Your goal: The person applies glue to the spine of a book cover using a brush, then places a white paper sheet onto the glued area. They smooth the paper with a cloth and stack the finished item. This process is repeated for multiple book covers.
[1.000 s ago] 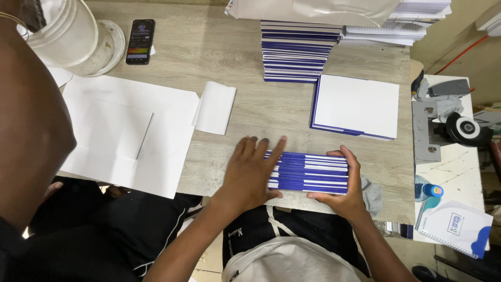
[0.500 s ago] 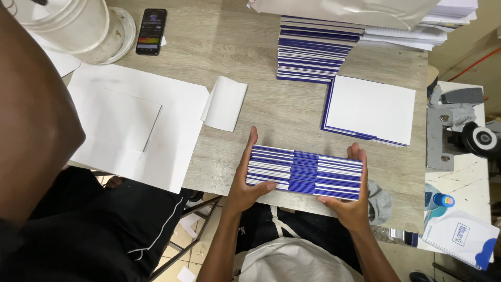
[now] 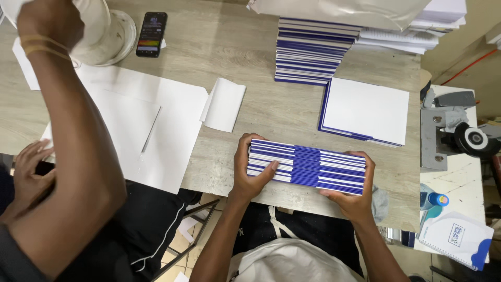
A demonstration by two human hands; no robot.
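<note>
Here, the left hand (image 3: 252, 175) gripped the left end of a stack of blue-and-white booklets (image 3: 308, 166), its fingers curled over the top edge and the thumb pressed against the near side. The right hand (image 3: 354, 196) clasped the opposite end in the same way, fingers hooked over the far right corner and palm under the near edge. The stack was held between both hands, spines towards the wearer, at the near edge of the wooden table (image 3: 245, 47).

Just beyond it, to the right, a flat pile of white-faced booklets with blue edges (image 3: 365, 109) lay on the table. Farther back stood a taller pile of blue-and-white booklets (image 3: 310, 52), partly under a bundle of white sheets in clear wrap (image 3: 344, 10). To the left of the held stack a small curled white sheet (image 3: 223, 104) lay beside large white sheets (image 3: 141, 130) spread over the table's near left side.

Farther out, a black phone (image 3: 151, 34) rested face up near a white bucket (image 3: 104, 28) at the back left. Another person's arm (image 3: 68, 136) stretched across the left of the view, its hand raised by the bucket, yellow bands on the wrist. On the right, beside the table, stood a grey metal machine (image 3: 449, 130), with a white-and-blue spiral notebook (image 3: 456, 237) nearer the wearer.
</note>
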